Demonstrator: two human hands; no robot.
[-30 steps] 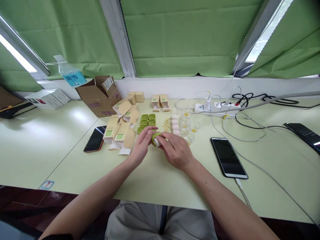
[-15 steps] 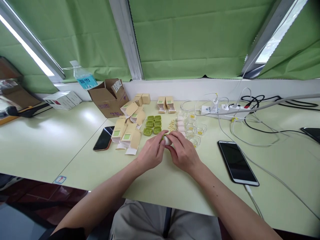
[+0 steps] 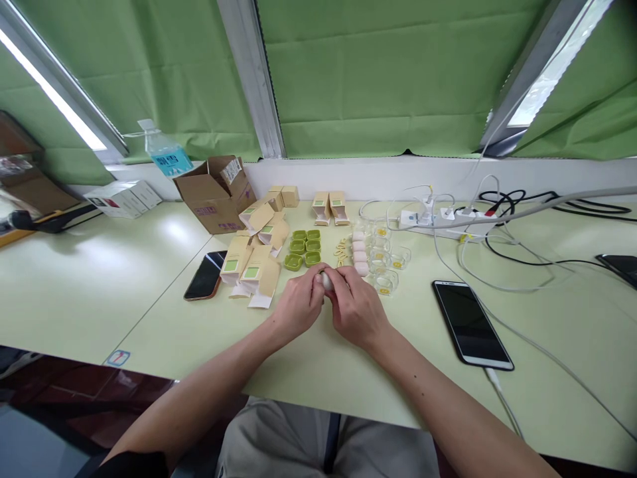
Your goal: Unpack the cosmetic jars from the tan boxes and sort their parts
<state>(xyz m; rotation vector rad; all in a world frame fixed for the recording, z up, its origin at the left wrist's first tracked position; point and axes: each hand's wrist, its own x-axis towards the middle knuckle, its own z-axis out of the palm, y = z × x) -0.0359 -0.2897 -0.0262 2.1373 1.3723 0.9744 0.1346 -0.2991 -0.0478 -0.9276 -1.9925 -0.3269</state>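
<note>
Between the fingertips of my left hand (image 3: 302, 297) and my right hand (image 3: 357, 302) is a small white rounded piece (image 3: 327, 282), mostly covered by the fingers. Both hands are closed around it, just above the table near its middle. Beyond my left hand stand several small green square cups (image 3: 297, 246) in two columns. Small yellowish pieces (image 3: 341, 251) lie in a line beside them. Past my right hand is a row of pale pink-white blocks (image 3: 359, 257), and to its right several clear plastic cups (image 3: 384, 282) with yellow marks.
Opened small cartons (image 3: 259, 269) and a dark phone (image 3: 205, 275) lie at left, with a brown cardboard box (image 3: 216, 199) behind. Two cartons (image 3: 330, 207) stand at the back. A power strip (image 3: 448, 222), cables and a charging phone (image 3: 472, 325) occupy the right.
My hands have shifted slightly left and turned inward around the white piece, which shows less now. More of the pink-white blocks and the nearest clear cup is uncovered.
</note>
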